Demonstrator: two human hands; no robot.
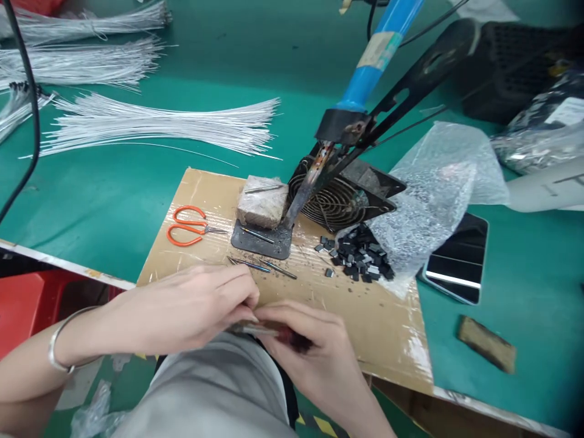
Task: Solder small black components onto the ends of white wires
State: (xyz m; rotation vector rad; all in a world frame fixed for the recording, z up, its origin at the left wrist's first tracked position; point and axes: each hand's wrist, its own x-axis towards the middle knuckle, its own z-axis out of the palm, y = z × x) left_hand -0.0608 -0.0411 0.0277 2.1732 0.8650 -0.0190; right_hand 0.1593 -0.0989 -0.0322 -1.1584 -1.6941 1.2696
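Observation:
My right hand (314, 340) is closed around a tool with a dark red handle (292, 337) and a thin grey metal part; its exact kind is blurred. My left hand (205, 310) is pinched close to the metal end, and what lies between its fingertips is hidden. Both hands meet low over the front edge of a cardboard sheet (168, 255). Just beyond them lie several thin metal rods (278, 269). Farther off, a whitish block (262, 204) stands on a dark plate (274, 246), with another rod on top.
A blue-handled soldering iron (383, 58) slants down on a black arm beside a round-grilled fan (331, 198). Orange-handled scissors (187, 228) lie left. Small black pieces (362, 252) spill from bubble wrap (424, 194). A phone (456, 258) and bundled white wires (159, 125) rest on the green table.

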